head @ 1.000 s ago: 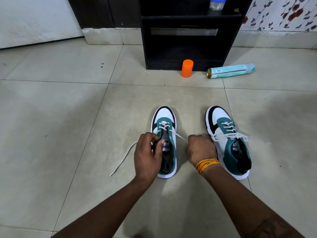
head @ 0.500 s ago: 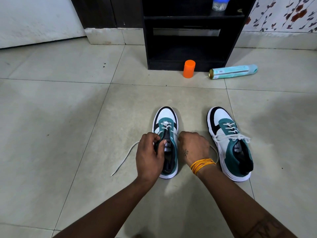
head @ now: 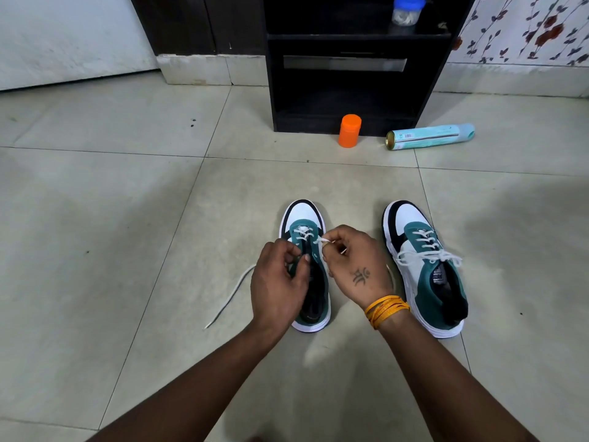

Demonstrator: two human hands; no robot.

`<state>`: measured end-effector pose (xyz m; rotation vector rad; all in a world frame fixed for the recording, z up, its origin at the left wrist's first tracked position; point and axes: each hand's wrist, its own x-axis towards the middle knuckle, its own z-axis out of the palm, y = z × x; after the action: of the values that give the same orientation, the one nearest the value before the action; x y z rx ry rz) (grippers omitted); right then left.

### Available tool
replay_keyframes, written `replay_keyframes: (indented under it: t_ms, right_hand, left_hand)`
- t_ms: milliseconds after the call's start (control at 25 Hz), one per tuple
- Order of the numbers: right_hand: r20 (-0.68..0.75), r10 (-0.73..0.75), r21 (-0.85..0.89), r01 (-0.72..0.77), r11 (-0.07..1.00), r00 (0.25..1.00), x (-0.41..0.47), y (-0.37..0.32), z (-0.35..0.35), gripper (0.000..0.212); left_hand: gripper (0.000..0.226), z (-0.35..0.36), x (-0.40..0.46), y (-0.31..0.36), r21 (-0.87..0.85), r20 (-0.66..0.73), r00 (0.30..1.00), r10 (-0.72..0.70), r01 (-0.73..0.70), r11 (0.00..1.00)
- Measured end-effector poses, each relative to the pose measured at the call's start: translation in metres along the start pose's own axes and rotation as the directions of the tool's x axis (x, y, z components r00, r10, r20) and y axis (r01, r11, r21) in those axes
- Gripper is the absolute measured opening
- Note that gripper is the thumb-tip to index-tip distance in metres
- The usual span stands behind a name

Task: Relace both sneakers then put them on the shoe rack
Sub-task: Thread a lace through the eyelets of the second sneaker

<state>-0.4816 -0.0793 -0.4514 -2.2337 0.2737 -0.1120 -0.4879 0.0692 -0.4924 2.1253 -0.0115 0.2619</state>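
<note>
The floor [head: 95,218] is of large pale tiles, and at its far side a black rack [head: 350,100] stands against the wall. On the upper shelf of the rack there is a small jar [head: 406,11] with a blue lid. Two sneakers stand on the floor in front of the person, well apart from the rack, with their toes toward it. The right sneaker [head: 427,269] is green, white and black, and its lace is already through the holes and tied in a loose bow. The left sneaker [head: 307,231] has the same colours, but only its lowest holes near the toe carry the lace [head: 229,298]; one free end of this lace lies on the floor to the left of the shoe. The left hand [head: 279,288] is over the middle of the left sneaker, with its fingers curled around the edge of the shoe's opening. The right hand [head: 357,266] is beside it, and its thumb and fingers pinch the other part of the lace just above the eyelets. Orange threads [head: 385,309] are around the right wrist. A spray can [head: 430,137] lies on its side near the foot of the rack, and an orange cap [head: 349,130] stands upright just left of it, in front of the rack.
</note>
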Motion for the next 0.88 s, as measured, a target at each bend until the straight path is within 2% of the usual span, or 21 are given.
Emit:
replay_keyframes:
  t_ms: [80,160,240,320,400,480,560,680,720,840,880]
  right_hand:
    - [-0.051,-0.033,0.078,0.037,0.996,0.998,-0.002,-0.013,-0.006,0.015]
    - [-0.058,-0.073,0.102,0.079,0.992,0.996,-0.005,-0.028,-0.014,0.014]
    - [-0.045,-0.117,0.152,0.122,0.981,0.992,-0.008,-0.041,-0.02,0.014]
    - [-0.023,-0.127,0.244,0.129,0.961,0.992,-0.011,-0.051,-0.025,0.013]
    - [0.01,-0.056,0.383,0.048,0.923,0.998,-0.013,-0.056,-0.028,0.013]
    - [0.041,0.018,0.459,-0.035,0.888,0.999,-0.013,-0.056,-0.032,0.016]
    - [0.128,0.02,0.421,-0.073,0.904,0.992,-0.011,-0.052,-0.032,0.022]
    - [0.332,-0.051,0.352,-0.074,0.933,0.942,-0.013,-0.047,-0.024,0.027]
    - [0.349,-0.068,0.357,-0.065,0.932,0.935,-0.014,-0.047,-0.02,0.024]
    - [0.251,-0.052,0.38,-0.049,0.924,0.967,-0.013,-0.043,-0.012,0.009]
    - [0.185,-0.037,0.303,-0.021,0.953,0.982,-0.01,-0.036,-0.011,0.012]
  left_hand:
    - [0.009,-0.005,0.015,0.008,0.014,0.077,0.995,0.065,-0.067,0.998]
    - [0.018,-0.011,0.033,0.018,0.004,0.214,0.97,0.111,-0.115,0.993]
    - [0.019,-0.018,0.046,0.03,-0.049,0.326,0.938,0.113,-0.103,0.994]
    - [0.014,-0.021,0.053,0.034,-0.097,0.376,0.921,0.107,-0.076,0.992]
    - [0.009,-0.026,0.056,0.035,-0.187,0.382,0.922,0.059,0.015,0.982]
    - [0.014,-0.035,0.056,0.036,-0.289,0.359,0.933,-0.004,0.115,0.951]
    - [0.013,-0.047,0.054,0.04,-0.346,0.318,0.948,-0.028,0.143,0.927]
    - [0.005,-0.064,0.052,0.046,-0.442,0.29,0.956,-0.03,0.162,0.882]
    - [0.006,-0.069,0.052,0.047,-0.459,0.284,0.958,-0.025,0.159,0.874]
    - [0.007,-0.076,0.051,0.048,-0.482,0.265,0.964,-0.021,0.151,0.863]
    - [0.007,-0.078,0.051,0.049,-0.487,0.253,0.967,-0.029,0.153,0.86]
